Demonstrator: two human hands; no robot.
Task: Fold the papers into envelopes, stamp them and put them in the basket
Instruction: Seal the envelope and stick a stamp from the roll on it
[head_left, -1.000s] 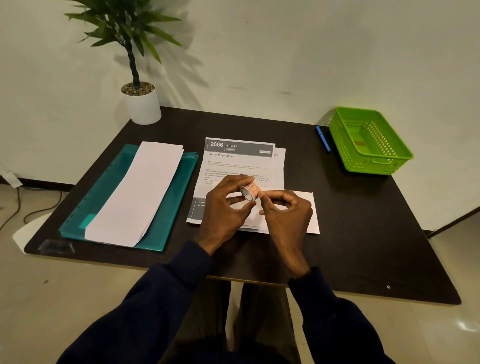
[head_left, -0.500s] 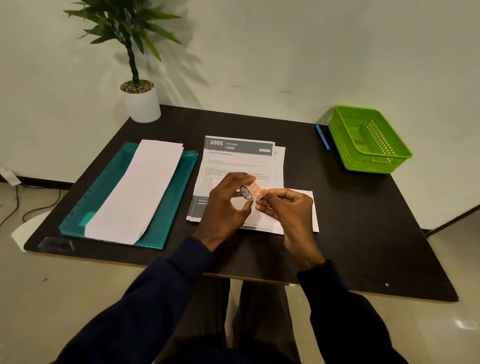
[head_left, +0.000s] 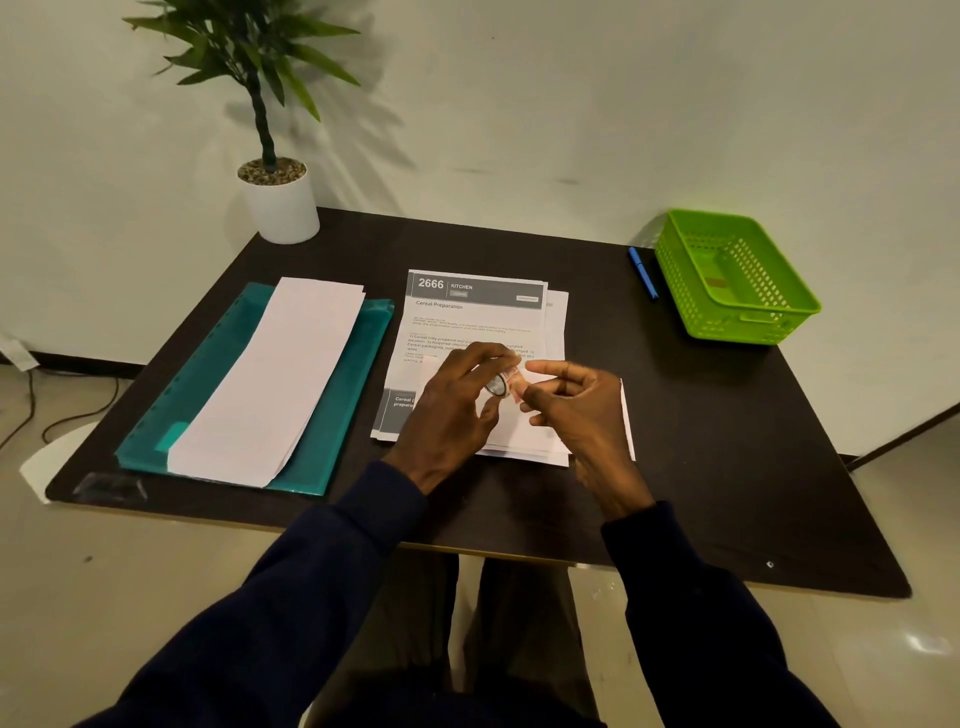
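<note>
Left hand (head_left: 451, 411) grips stamp roll (head_left: 497, 386); right hand (head_left: 577, 410) pinches its loose end, above papers (head_left: 470, 325). Basket (head_left: 687, 276) at 2 o'clock.

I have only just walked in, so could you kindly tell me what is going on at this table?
A person at the dark table is at the stamping step. The left hand holds a small roll of stamps, and the right hand pinches its loose end, apparently peeling one off. Both hands are above a folded white envelope lying on printed sheets. The green basket sits at the far right corner.
</note>
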